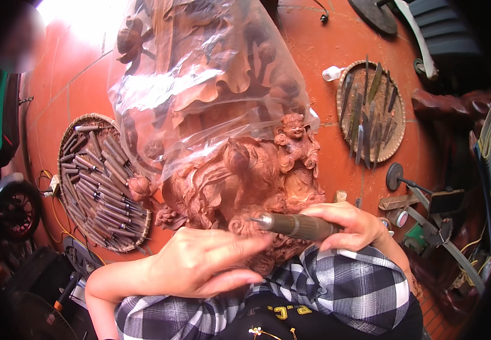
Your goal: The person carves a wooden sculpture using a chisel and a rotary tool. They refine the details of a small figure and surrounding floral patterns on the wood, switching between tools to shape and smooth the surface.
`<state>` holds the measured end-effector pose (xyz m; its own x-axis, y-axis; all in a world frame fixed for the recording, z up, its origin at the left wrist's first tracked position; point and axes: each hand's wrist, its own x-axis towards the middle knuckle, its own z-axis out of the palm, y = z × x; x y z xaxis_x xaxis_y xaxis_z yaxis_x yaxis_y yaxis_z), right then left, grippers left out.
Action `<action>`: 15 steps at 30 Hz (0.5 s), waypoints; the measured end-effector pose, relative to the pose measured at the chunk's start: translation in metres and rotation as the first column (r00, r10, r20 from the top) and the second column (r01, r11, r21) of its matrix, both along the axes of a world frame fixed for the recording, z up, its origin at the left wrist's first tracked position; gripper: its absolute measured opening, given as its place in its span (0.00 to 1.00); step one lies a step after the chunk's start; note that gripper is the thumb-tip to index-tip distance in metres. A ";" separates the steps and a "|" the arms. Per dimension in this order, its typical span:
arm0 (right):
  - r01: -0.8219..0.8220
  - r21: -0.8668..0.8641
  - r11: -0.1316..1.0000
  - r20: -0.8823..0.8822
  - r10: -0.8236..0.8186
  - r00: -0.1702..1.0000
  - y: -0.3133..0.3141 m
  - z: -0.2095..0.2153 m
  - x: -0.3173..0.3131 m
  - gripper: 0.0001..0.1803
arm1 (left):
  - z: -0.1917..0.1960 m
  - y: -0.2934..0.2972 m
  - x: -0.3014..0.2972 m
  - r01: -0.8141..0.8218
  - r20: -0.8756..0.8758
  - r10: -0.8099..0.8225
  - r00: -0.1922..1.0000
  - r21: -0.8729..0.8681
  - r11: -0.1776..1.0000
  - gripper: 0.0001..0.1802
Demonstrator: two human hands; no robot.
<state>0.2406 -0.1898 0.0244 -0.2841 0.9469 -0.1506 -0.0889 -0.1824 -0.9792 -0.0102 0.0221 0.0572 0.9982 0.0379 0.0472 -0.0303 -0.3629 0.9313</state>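
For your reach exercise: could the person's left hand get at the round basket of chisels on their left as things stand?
Probably yes: the left hand is free, and bare floor lies between it and the basket of chisels, nothing blocking.

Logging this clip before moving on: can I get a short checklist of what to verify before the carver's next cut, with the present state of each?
1. Right hand grips the carving tool: ok.
2. Tool tip is on the wood carving: cannot tell.
3. Left hand is out of the tip's path: not ok, fingertips lie right beside it.
4. Plastic sheet is off the work area: ok, it covers only the upper part.
5. Spare chisels are at hand in the left basket: ok.
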 end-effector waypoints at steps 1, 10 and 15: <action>-0.022 0.010 1.000 -0.013 0.022 1.000 0.007 0.004 -0.004 0.39 | 0.001 0.000 0.001 -0.041 -0.003 0.041 0.999 -0.059 0.997 0.28; 0.089 0.336 0.938 0.096 -0.128 0.987 0.009 0.013 -0.031 0.47 | 0.005 -0.017 0.021 -0.265 -0.254 0.134 0.958 -0.601 0.754 0.18; 0.785 -0.076 0.614 0.051 -0.784 0.618 -0.079 -0.007 -0.030 0.18 | -0.010 -0.032 0.004 -0.436 -0.360 0.278 0.891 -0.500 0.748 0.20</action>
